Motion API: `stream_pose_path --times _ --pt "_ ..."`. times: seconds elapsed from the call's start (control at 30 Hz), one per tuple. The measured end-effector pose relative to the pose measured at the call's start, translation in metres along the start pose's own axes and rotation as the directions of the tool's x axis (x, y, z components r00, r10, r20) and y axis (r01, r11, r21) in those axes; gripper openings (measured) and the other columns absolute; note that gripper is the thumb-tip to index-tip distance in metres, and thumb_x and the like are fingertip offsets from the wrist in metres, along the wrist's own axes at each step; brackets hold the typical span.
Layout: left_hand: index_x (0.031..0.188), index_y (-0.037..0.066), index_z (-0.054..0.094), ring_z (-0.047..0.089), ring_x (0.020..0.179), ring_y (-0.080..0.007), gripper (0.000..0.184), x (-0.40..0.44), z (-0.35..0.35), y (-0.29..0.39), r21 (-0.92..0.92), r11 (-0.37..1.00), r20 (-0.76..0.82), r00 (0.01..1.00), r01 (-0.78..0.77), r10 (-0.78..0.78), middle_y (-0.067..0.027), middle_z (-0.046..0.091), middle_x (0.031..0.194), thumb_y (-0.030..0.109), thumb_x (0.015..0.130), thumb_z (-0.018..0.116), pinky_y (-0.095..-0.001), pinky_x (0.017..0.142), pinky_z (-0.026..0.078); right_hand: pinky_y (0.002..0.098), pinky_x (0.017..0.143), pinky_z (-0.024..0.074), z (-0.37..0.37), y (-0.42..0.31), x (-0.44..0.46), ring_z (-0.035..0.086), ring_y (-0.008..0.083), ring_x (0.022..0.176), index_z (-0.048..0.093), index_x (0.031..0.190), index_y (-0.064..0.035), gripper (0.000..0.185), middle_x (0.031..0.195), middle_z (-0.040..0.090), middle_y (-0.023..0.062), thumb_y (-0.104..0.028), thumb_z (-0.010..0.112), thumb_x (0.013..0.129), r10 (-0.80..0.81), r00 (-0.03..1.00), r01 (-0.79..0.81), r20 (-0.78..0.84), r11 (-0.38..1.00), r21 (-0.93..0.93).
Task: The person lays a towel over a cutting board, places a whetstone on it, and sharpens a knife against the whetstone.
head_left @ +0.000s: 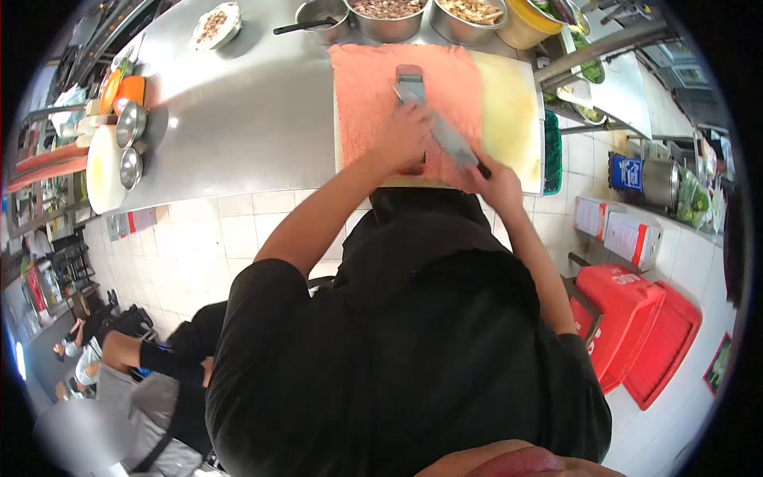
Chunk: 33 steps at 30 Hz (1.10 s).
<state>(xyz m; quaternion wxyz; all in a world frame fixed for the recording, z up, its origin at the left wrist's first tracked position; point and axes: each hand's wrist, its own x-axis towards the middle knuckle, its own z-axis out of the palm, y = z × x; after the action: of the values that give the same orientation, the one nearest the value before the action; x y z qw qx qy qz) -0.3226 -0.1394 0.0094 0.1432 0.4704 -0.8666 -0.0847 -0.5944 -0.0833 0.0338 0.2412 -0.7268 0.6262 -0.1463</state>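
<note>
A wide-bladed kitchen knife [451, 141] lies slanted across a long narrow block [410, 79], which looks like a sharpening stone in a holder. My right hand [501, 184] is closed round the knife's dark handle. Laid on the blade from the left, the fingers of my left hand [405, 133] are slightly blurred and do not wrap round it. Beneath the block is a pink towel [362, 87], spread over a pale yellow cutting board [509, 111]. My hands and the blade hide the block's middle.
Metal bowls of chopped food [389, 30] line the table's back, with a dark-handled pan [322, 24] beside them. A plastic-lined bowl [216, 25] stands farther left. Small metal bowls [131, 125] sit at the left end. Red crates [616, 318] stand right. Another person [151, 397] is behind left.
</note>
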Motion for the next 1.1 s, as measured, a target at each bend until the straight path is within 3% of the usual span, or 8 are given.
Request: stream_pose_path --times 0.07,0.2,0.33,0.47,0.57,0.67,0.87,1.1 --pt "0.129 0.010 0.071 0.052 0.139 -0.0320 0.036 0.021 0.019 -0.031 0.086 0.996 -0.076 0.997 -0.026 0.032 -0.0116 0.061 0.147 0.021 0.097 0.061 -0.0504 0.116 0.043 0.0515 0.086 0.0586 -0.001 -0.008 0.032 0.074 0.0409 0.099 0.069 0.139 -0.0236 0.048 0.108 0.078 0.0177 -0.045 0.072 0.096 0.073 0.996 -0.069 0.054 0.995 -0.077" --pt "0.130 0.009 0.070 0.052 0.138 -0.0338 0.036 0.043 -0.011 -0.059 0.004 1.000 -0.080 0.997 0.009 -0.009 -0.0131 0.060 0.148 0.021 0.097 0.062 -0.0510 0.114 0.043 0.0525 0.081 0.0583 -0.024 -0.038 0.061 0.074 0.0403 0.092 0.066 0.131 -0.0152 0.046 0.099 0.077 0.0172 -0.043 0.073 0.095 0.027 0.999 -0.031 -0.021 0.978 -0.206" --pt "0.130 0.009 0.070 0.052 0.137 -0.0361 0.037 0.013 -0.023 -0.045 -0.080 0.995 -0.188 0.979 0.058 -0.073 -0.0146 0.059 0.147 0.019 0.095 0.064 -0.0519 0.111 0.044 0.0515 0.075 0.0585 -0.027 -0.013 0.030 0.073 0.0411 0.089 0.064 0.137 -0.0177 0.049 0.103 0.074 0.0186 -0.021 0.075 0.090 -0.156 0.985 0.144 -0.069 0.979 -0.145" --pt "0.136 0.007 0.067 0.050 0.142 -0.0388 0.041 -0.024 -0.025 -0.017 -0.157 0.981 -0.249 0.957 0.113 -0.150 -0.0167 0.058 0.149 0.016 0.095 0.067 -0.0527 0.112 0.043 0.0536 0.073 0.0578 -0.023 -0.007 -0.004 0.071 0.0426 0.085 0.064 0.136 -0.0215 0.049 0.100 0.067 0.0160 -0.009 0.068 0.088 -0.089 0.994 0.073 -0.061 0.970 -0.230" --pt "0.138 0.006 0.064 0.048 0.142 -0.0406 0.046 -0.033 -0.021 -0.001 -0.151 0.976 -0.234 0.954 0.154 -0.187 -0.0183 0.055 0.150 0.015 0.094 0.069 -0.0524 0.113 0.043 0.0519 0.075 0.0556 -0.025 -0.006 -0.009 0.069 0.0396 0.085 0.064 0.140 -0.0241 0.054 0.100 0.064 0.0147 -0.008 0.066 0.089 -0.038 0.999 0.035 -0.007 0.966 -0.257" --pt "0.141 0.007 0.062 0.048 0.143 -0.0405 0.049 -0.035 -0.012 0.008 -0.163 0.968 -0.207 0.952 0.192 -0.224 -0.0184 0.054 0.151 0.016 0.093 0.070 -0.0520 0.114 0.042 0.0483 0.078 0.0520 -0.042 -0.014 -0.011 0.067 0.0343 0.087 0.061 0.145 -0.0275 0.060 0.099 0.061 0.0128 -0.006 0.063 0.089 -0.182 0.983 0.183 0.037 0.918 -0.352" --pt "0.137 0.007 0.065 0.048 0.142 -0.0387 0.045 -0.034 0.001 0.009 -0.192 0.964 -0.198 0.954 0.187 -0.224 -0.0170 0.056 0.149 0.019 0.095 0.069 -0.0514 0.114 0.042 0.0477 0.079 0.0515 -0.027 0.009 -0.015 0.066 0.0331 0.088 0.059 0.150 -0.0297 0.063 0.100 0.059 0.0128 -0.007 0.063 0.091 -0.278 0.952 0.307 0.129 0.873 -0.380" --pt "0.131 0.007 0.069 0.049 0.140 -0.0378 0.040 -0.028 -0.003 0.007 -0.100 0.976 -0.162 0.964 0.194 -0.209 -0.0133 0.059 0.143 0.024 0.095 0.070 -0.0522 0.115 0.041 0.0504 0.068 0.0565 -0.008 0.042 -0.031 0.069 0.0376 0.081 0.055 0.153 -0.0309 0.059 0.095 0.061 0.0136 -0.024 0.072 0.097 -0.233 0.966 0.243 0.115 0.966 -0.083"
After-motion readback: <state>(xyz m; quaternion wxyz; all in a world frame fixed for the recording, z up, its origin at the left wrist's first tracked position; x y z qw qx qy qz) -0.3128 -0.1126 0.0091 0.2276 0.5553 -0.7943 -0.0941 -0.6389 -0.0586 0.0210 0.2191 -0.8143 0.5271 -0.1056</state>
